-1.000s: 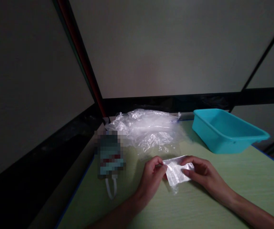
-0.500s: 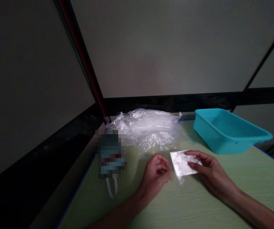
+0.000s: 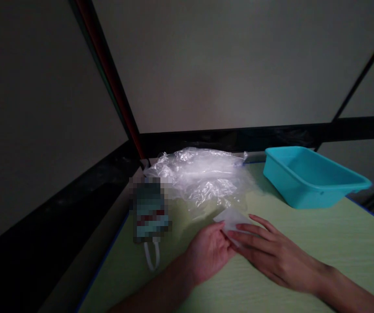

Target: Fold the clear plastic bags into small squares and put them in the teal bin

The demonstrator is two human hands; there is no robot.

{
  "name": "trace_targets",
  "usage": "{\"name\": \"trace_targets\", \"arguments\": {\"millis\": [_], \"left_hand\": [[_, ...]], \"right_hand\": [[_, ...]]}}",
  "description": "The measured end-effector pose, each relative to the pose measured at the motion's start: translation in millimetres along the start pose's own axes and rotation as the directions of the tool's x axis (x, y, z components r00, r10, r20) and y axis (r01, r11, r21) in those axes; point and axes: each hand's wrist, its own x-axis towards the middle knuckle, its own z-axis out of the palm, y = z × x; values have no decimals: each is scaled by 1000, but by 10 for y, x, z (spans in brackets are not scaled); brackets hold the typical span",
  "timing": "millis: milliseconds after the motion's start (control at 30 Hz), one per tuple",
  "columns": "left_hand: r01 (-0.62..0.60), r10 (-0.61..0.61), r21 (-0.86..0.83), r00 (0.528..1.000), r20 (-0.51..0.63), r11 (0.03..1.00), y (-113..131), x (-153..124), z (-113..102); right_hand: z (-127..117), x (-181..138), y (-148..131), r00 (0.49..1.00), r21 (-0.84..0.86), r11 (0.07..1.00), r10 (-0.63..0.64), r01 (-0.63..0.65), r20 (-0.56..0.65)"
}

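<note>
A small, flat, whitish plastic packet [image 3: 230, 216] is between my two hands, just above the pale green table [image 3: 346, 248]. My left hand [image 3: 208, 252], palm turned up, has its thumb and fingertips closed at the packet's near left edge. From the right, my right hand [image 3: 279, 252] lays its fingers across the packet's near right part and presses on it, its thumb hidden beneath. Both hands' fingertips nearly meet. The packet's lower part is covered by the fingers. Beyond it lies a crumpled heap of clear plastic bags [image 3: 203, 174].
A turquoise plastic basin [image 3: 320, 198] stands at the back right. At the left edge lies a pixelated greenish item [image 3: 150, 208] with a white loop [image 3: 152, 261]. Walls [image 3: 232, 65] rise behind and to the left of the table.
My left hand has come right and now grips the packet. My right hand has turned palm down over it, and the packet has shifted slightly left and tilted.
</note>
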Motion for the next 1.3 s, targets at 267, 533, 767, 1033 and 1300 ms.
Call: {"name": "trace_targets", "arguments": {"millis": [267, 533, 767, 1033, 1300], "left_hand": [[-8, 8, 8, 999, -46, 1000, 30, -33, 64], [13, -13, 79, 1000, -5, 997, 7, -46, 72], [23, -28, 137, 999, 35, 990, -19, -28, 27], [66, -79, 174, 995, 68, 983, -31, -41, 7], [72, -79, 210, 996, 29, 975, -37, -37, -3]], "right_hand": [[45, -108, -55, 864, 538, 821, 400, -190, -305], [65, 0, -8, 750, 964, 57, 641, -259, 163], [69, 2, 33, 797, 979, -16, 578, -205, 176], [55, 15, 10, 799, 975, -19, 571, -220, 191], [47, 13, -9, 785, 973, -51, 582, -226, 213]]}}
